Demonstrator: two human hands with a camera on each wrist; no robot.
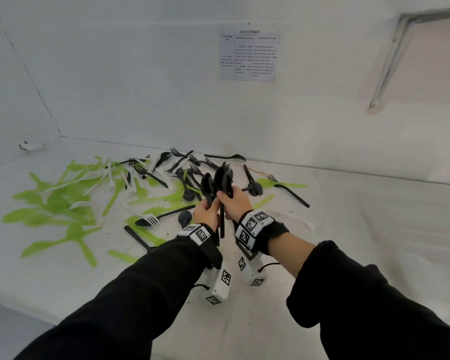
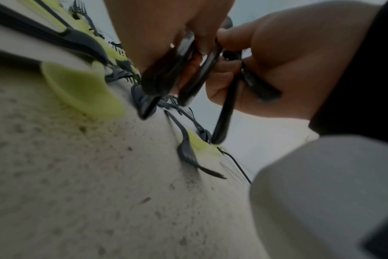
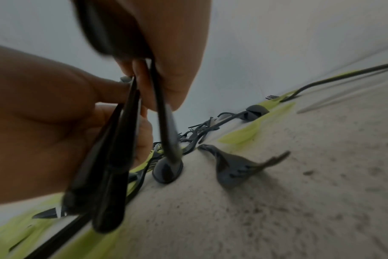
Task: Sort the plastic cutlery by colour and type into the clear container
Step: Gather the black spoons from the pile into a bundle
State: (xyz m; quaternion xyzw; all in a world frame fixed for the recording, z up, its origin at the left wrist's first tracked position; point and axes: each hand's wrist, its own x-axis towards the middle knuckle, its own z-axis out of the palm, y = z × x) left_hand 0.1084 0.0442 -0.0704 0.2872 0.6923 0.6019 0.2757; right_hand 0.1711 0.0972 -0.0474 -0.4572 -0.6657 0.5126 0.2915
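Two hands (image 1: 220, 206), one printed sheet (image 1: 249, 56) on the wall, two wrist camera units (image 1: 220, 284), black, white and green cutlery (image 1: 63, 201) too tangled to count

Both arms reach forward from the near edge, in black sleeves, converging toward the middle of the scene. The left hand (image 1: 205, 213) is raised off the surface, back of the hand up, fingers curled round a bunch of black spoons (image 1: 215, 184). The right hand (image 1: 235, 201) sits just beside it, touching, its fingers and thumb also curled round the same bunch. Each wrist wears a black strap with a white block of square markers, and a white camera housing hangs under each forearm. The right sleeve is pushed back, baring the forearm.
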